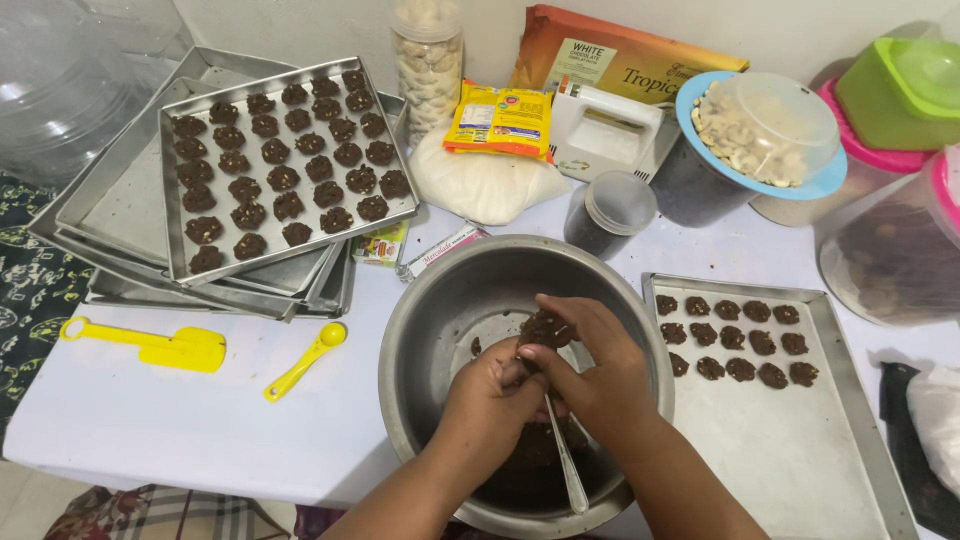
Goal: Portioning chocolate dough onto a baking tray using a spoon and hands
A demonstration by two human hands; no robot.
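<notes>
While both hands work over the steel mixing bowl [440, 300], the left hand [490, 405] has its fingers curled round a metal spoon [568, 465] whose end lies down in the bowl. The right hand [590, 365] has fingers pinched narrow on a lump of dark dough [545, 328], held above the bowl's middle. More dark dough [535, 450] sits at the bowl's near side, partly hidden by the wrists.

White bench [150, 410], cluttered. Baking tray [790, 460] just right of the bowl, rows of dark cookie mounds [740, 340] at its far end, near part bare. Far left: stack of empty trays [120, 210] with a filled tray [285, 160] tilted on top, covered in dark mounds. Yellow spatula [150, 345] and yellow measuring spoon [305, 362] lie on the bench left of the bowl, apart from each other.

Back row against a pale wall [800, 25]: clear jar of pale nuts [428, 60], yellow packet [500, 120] on a white bag [485, 185], white hand mixer [605, 130], orange bag [625, 60], small dark lidded jar [610, 215], blue-rimmed container of nuts under a clear lid [765, 130], green and pink tubs [895, 100]. Patterned fabric [30, 280] at the left edge.
</notes>
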